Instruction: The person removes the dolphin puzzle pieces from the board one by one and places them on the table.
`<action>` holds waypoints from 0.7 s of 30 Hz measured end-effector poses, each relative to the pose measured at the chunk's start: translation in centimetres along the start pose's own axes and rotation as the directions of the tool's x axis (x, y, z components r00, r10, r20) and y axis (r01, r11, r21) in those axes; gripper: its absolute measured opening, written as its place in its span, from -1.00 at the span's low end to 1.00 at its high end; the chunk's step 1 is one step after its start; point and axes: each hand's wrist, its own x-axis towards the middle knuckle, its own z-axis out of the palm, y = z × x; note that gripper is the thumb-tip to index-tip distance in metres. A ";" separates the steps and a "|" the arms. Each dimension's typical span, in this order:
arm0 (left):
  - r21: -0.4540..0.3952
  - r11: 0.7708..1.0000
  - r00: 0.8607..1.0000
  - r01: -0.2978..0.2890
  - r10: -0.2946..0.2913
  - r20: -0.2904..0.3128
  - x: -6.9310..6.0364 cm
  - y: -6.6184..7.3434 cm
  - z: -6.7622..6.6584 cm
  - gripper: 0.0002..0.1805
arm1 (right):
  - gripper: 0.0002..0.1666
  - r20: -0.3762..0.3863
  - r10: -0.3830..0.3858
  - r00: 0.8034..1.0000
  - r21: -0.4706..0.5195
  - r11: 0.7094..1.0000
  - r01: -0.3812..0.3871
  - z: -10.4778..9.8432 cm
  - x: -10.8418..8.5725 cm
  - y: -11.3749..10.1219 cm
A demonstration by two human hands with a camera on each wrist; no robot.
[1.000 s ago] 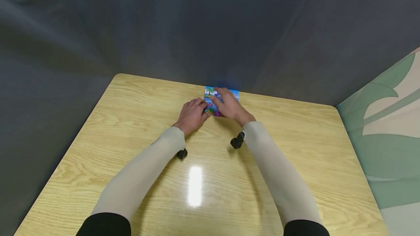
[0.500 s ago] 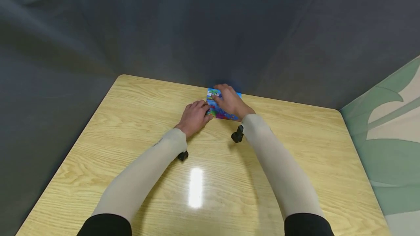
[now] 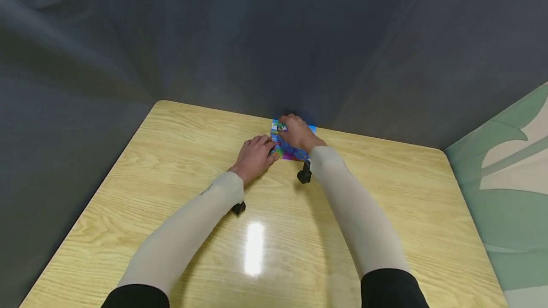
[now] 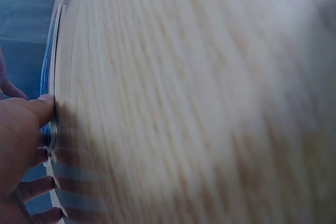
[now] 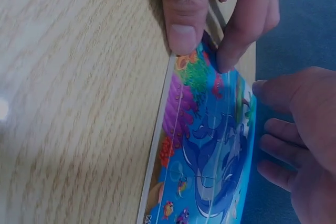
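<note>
A flat, rectangular blue puzzle with a dolphin picture (image 5: pixel 202 145) lies on a pale wood-grained table (image 3: pixel 287 236), whose far edge runs beside it. Your left hand (image 3: pixel 253 157), relaxed, touches the puzzle's near left corner with thumb and 1 finger; your right hand (image 3: pixel 298 134), loosely bent, covers its far side.

Head cam: highest and farthest back, facing forward and steeply down; frames most of the pale yellow wood-grain table (image 3: pixel 180 149) plus the dark grey cloth curtain (image 3: pixel 274 37) behind it. Left wrist cam (image 3: pixel 238 208): low, close, skimming the tabletop; the flat glossy blue sea-print board (image 5: pixel 210 150) sits edge-on at frame left. Right wrist cam (image 3: pixel 304 175): close, looking slantwise onto the board's printed face. Both wrist views rolled sideways, sharing board and bare left hand (image 3: pixel 253 157); head covers those too.
</note>
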 end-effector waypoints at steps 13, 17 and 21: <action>0.001 1.000 1.000 -0.001 0.001 -0.023 -0.3 -0.1 0.7 -0.45 | -0.34 0.020 0.060 0.998 -0.078 0.995 -0.058 1.0 0.7 0.2; 0.008 1.000 1.000 0.008 -0.008 -0.018 -0.4 -0.1 0.6 -0.44 | -0.35 0.004 0.043 0.999 -0.106 0.993 -0.043 1.0 1.0 0.3; 0.012 1.000 1.000 0.014 -0.013 -0.020 -0.4 -0.1 0.6 -0.44 | -0.35 0.002 0.028 1.000 -0.154 0.988 -0.028 0.8 1.3 0.2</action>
